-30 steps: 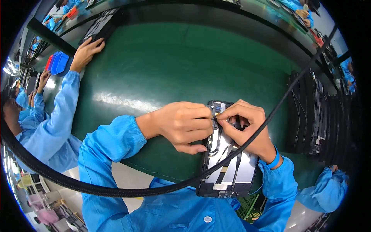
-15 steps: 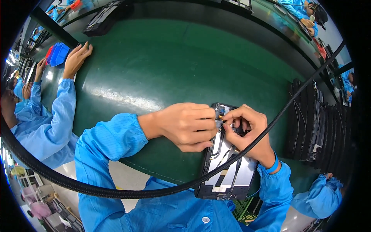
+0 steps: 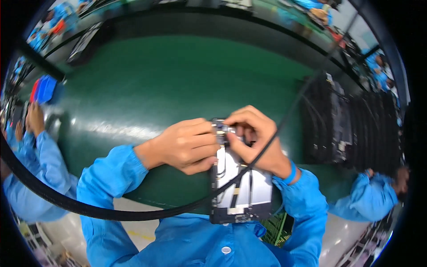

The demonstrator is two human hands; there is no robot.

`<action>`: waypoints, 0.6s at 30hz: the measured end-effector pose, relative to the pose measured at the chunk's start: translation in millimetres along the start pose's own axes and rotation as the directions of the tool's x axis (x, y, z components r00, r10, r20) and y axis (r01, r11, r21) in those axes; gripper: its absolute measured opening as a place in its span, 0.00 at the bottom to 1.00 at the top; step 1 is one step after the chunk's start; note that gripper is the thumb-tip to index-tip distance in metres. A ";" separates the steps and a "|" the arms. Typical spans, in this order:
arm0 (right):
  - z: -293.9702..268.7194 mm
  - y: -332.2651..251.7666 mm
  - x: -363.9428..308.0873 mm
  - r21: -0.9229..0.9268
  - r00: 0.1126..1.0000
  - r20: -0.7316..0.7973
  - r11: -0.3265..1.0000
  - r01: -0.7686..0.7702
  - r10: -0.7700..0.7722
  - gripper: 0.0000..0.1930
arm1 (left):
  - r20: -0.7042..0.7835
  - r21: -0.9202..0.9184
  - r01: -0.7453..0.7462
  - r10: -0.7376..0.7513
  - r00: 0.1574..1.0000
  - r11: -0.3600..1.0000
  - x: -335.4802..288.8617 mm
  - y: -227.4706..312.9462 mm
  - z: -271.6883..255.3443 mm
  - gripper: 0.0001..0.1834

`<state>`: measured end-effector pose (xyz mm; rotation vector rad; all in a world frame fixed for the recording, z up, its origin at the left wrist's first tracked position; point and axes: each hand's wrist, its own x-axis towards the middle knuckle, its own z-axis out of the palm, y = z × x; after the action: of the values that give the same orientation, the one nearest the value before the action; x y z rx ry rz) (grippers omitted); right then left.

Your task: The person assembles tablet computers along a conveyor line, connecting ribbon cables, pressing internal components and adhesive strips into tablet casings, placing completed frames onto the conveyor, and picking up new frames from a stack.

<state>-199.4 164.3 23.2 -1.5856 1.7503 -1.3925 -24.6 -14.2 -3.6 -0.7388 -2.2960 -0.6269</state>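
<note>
An opened tablet-like device (image 3: pixel 261 191) lies at the table's near edge, its silver inner panel and dark flat cables exposed. My left hand (image 3: pixel 184 147) is closed at its upper left edge, fingers curled in and the tips partly hidden. Over the top end of the device, my right hand (image 3: pixel 260 140) pinches with thumb and forefinger by a small silvery part; what sits between the fingertips is too small and blurred to name. A blue band (image 3: pixel 291 172) circles my right wrist.
A thick black braided cable (image 3: pixel 111 215) arcs across the view, in front of the device. Stacked black devices (image 3: pixel 373 133) stand at the right of the green table (image 3: pixel 178 71). Far left are a blue bin (image 3: pixel 46 89) and a co-worker's hand (image 3: pixel 35 119). Another co-worker's sleeve (image 3: pixel 371 191) shows at right.
The view has shifted, so most things sit further left. The device looks straighter than before. My right hand still pinches near its top end. The left co-worker's arm has drawn back toward the bins.
</note>
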 end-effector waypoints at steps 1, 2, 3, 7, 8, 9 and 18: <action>0.4 0.7 -0.3 0.003 0.999 -0.038 1.000 0.031 -0.031 0.16 | 0.003 0.059 0.029 -0.030 1.000 0.998 -1.8 2.3 -0.3 0.12; 1.9 -1.2 -0.3 0.006 0.995 -0.071 0.998 0.068 -0.067 0.18 | 0.002 0.122 0.063 -0.064 0.998 0.990 -4.4 6.7 -1.6 0.13; 0.1 -6.7 -2.6 0.004 0.994 -0.082 0.997 0.079 -0.078 0.18 | 0.009 0.154 0.036 -0.038 0.999 0.987 -5.1 11.3 -2.2 0.14; -9.0 -11.3 -23.3 -0.206 0.944 -0.247 0.964 0.170 -0.219 0.20 | 0.105 -0.209 0.026 -0.004 0.994 0.978 3.7 69.5 22.1 0.21; -14.5 -16.7 -26.9 -0.298 0.924 -0.248 0.931 0.212 -0.290 0.19 | 0.215 -0.362 0.024 0.058 0.975 0.932 8.9 87.4 29.6 0.24; -24.3 -22.0 -37.9 -0.366 0.917 -0.275 0.913 0.178 -0.289 0.17 | 0.232 -0.409 0.005 0.098 0.968 0.913 18.1 104.5 35.0 0.26; -126.7 -62.4 -114.7 -0.798 0.845 -0.487 0.508 -0.326 -0.223 0.20 | 0.213 -0.164 0.063 -0.027 0.977 0.984 15.4 76.0 54.2 0.31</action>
<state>-238.6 327.4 93.8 -1.5669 3.2084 -0.9636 -8.6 78.6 -12.0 -0.8723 -2.4801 -0.8080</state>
